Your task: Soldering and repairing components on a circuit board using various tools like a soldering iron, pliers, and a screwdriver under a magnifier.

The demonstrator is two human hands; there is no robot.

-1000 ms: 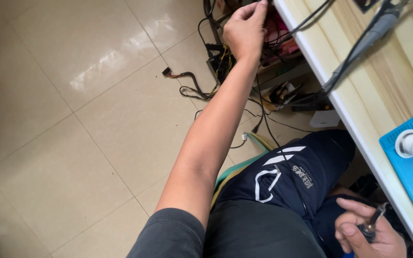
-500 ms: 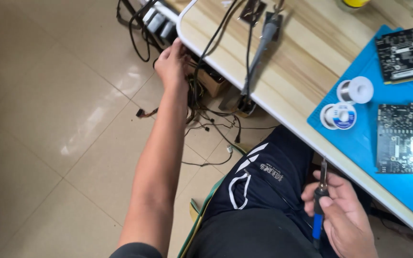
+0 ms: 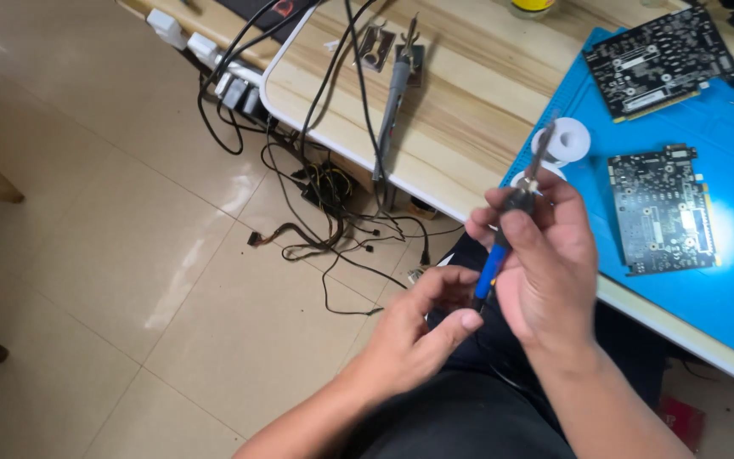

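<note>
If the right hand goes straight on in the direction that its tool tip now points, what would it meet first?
Probably the white solder spool on the blue mat: the right hand aims the soldering iron up toward it. Depth is unclear, so it may pass above.

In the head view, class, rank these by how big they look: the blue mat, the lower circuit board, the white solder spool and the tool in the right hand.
1. Blue mat
2. Lower circuit board
3. Tool in the right hand, though it is nearer the camera
4. White solder spool
</note>
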